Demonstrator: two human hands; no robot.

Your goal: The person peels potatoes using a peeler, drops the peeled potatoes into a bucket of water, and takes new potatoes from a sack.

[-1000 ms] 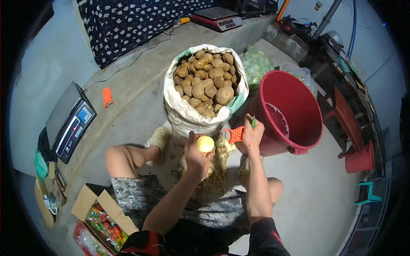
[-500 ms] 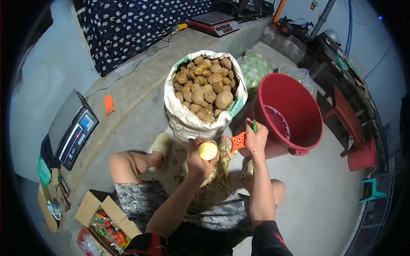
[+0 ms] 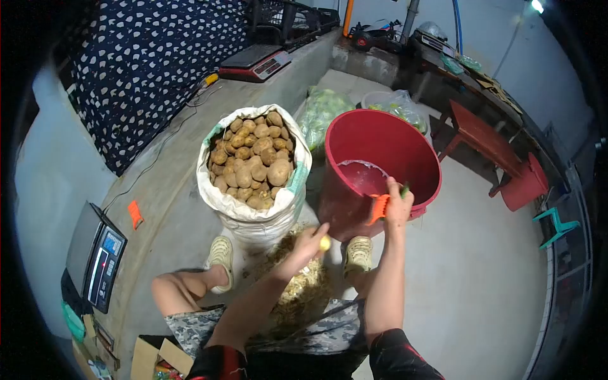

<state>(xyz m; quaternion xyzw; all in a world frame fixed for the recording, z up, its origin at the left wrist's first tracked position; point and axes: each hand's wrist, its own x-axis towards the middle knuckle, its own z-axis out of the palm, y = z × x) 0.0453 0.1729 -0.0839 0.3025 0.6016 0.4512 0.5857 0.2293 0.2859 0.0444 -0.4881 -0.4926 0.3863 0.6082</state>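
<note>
left hand (image 3: 309,243) curled round peeled potato (image 3: 325,243), mostly hidden in its grasp, right hand (image 3: 398,206) wrapped on orange peeler (image 3: 378,208) up and to the right; potato likely firm, light, slick, so cup its widest part

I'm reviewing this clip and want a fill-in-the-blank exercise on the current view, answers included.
1. The peeler is in the person's ____ hand.
2. The sack of potatoes is mostly ____ in colour.
3. The big bucket is ____ in colour.
4. In the picture, the sack stands to the bucket's ____.

Missing words: right; white; red; left.
</note>
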